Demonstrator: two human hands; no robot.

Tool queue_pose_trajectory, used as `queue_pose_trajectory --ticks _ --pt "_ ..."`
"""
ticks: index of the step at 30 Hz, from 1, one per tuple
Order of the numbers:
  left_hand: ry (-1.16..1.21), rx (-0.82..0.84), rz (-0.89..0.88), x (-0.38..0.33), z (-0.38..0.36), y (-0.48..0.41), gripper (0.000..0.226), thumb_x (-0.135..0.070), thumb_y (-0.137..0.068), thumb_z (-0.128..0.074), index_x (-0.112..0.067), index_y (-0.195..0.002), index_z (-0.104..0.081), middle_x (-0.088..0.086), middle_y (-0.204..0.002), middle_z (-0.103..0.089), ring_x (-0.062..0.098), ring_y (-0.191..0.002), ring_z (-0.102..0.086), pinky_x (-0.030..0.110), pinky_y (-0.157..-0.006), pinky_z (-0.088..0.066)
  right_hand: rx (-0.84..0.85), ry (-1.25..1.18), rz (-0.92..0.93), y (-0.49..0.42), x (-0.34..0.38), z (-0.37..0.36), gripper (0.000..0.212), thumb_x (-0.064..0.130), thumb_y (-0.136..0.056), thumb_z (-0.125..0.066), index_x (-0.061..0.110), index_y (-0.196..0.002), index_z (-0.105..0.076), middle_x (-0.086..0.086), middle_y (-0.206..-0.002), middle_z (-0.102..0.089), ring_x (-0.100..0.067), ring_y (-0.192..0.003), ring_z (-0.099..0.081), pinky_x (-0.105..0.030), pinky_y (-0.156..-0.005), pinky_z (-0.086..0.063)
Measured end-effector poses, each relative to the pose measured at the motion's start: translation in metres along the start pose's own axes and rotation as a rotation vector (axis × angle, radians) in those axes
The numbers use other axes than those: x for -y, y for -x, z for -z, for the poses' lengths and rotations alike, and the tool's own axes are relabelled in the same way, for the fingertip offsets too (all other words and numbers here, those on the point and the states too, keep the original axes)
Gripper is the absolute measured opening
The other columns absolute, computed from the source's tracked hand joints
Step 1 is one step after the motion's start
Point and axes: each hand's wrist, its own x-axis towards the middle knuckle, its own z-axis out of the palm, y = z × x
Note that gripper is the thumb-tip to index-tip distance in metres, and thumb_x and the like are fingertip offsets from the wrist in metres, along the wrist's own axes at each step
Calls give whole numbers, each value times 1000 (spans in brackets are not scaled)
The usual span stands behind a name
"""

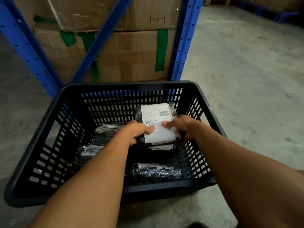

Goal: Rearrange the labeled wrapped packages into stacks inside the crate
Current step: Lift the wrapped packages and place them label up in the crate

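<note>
A grey concrete floor carries a black slotted crate, which stands in front of a blue rack loaded with taped cardboard boxes. Both arms reach down into the crate. The left hand and the right hand grip one wrapped package by its two sides, thumbs pressed on its white label, fingers curled around the edges. The package sits above another labelled one at the crate's right side. More dark wrapped packages lie on the crate bottom: one at the near wall and others to the left, partly hidden by the left forearm.
</note>
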Motion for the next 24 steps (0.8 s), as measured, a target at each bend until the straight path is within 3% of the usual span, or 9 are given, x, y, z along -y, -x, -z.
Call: queue_pose_trajectory --ticks 2,6,13,19,24 --pt "-48 -86 -28 4 -9 -8 55 -10 -72 -83 -4 -122 -60 12 -118 -70 30 -106 -66 47 -97 -51 -24 34 -36 -9 -4 2 68 23 -69 -87 3 -126 -55 -17 -122 -66 -42 -106 -66 -63 -89 -53" --pt "-79 -144 -38 4 -20 -26 60 -9 -71 -84 -2 -125 -57 12 -122 -67 29 -110 -64 44 -100 -50 -52 19 -69 -25 -14 3 65 21 -73 -85 4 -128 -55 -16 -130 -64 -39 -116 -62 -60 -100 -48" --pt "-141 -103 27 5 -23 -49 56 -13 -76 -81 -3 -126 -58 13 -128 -65 29 -118 -59 45 -104 -46 -39 68 -88 -46 -16 1 60 26 -78 -80 5 -129 -56 -14 -130 -63 -37 -116 -61 -55 -101 -49" --pt "-131 -20 144 4 -26 -46 60 -23 -82 -74 -9 -135 -49 15 -137 -56 41 -121 -55 64 -97 -44 3 37 -121 -55 -23 -4 56 26 -77 -72 9 -129 -56 -15 -128 -63 -39 -112 -62 -56 -101 -47" --pt "-76 -56 143 11 -31 -44 50 -17 -84 -74 -6 -128 -54 15 -130 -62 38 -118 -57 59 -101 -43 16 135 -118 -50 -18 -3 61 30 -71 -68 9 -127 -56 -20 -118 -67 -41 -107 -63 -57 -99 -48"
